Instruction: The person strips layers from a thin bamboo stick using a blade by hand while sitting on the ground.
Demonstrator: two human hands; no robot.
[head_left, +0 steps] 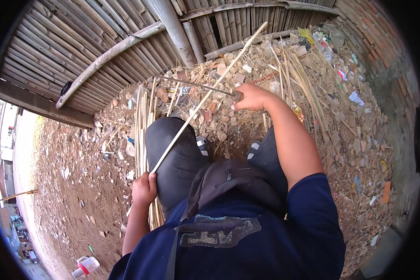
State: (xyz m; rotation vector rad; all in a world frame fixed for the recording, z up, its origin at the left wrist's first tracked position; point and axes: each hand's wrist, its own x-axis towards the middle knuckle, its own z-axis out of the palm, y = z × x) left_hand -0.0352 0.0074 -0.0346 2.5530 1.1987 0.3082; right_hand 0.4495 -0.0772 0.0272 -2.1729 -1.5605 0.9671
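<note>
My left hand [144, 188] is closed round the lower end of a long pale bamboo strip [188, 123], beside my left knee. The strip slants up and away to the right, passing over my left thigh, its far end near the fence. In my right hand [254, 98] is the handle of a long, thin-bladed knife [191, 84]. Its blade points left and crosses the strip past my knees; whether it bites into the strip I cannot tell. More pale strips [142, 126] lie in a bundle along my left leg.
A second bundle of strips [305, 86] lies on the right. Ahead stands a bamboo fence [79, 51], with a brick wall [387, 42] at right. Stones and litter cover the ground [79, 186]. A clear jug with a red band [85, 266] lies at lower left.
</note>
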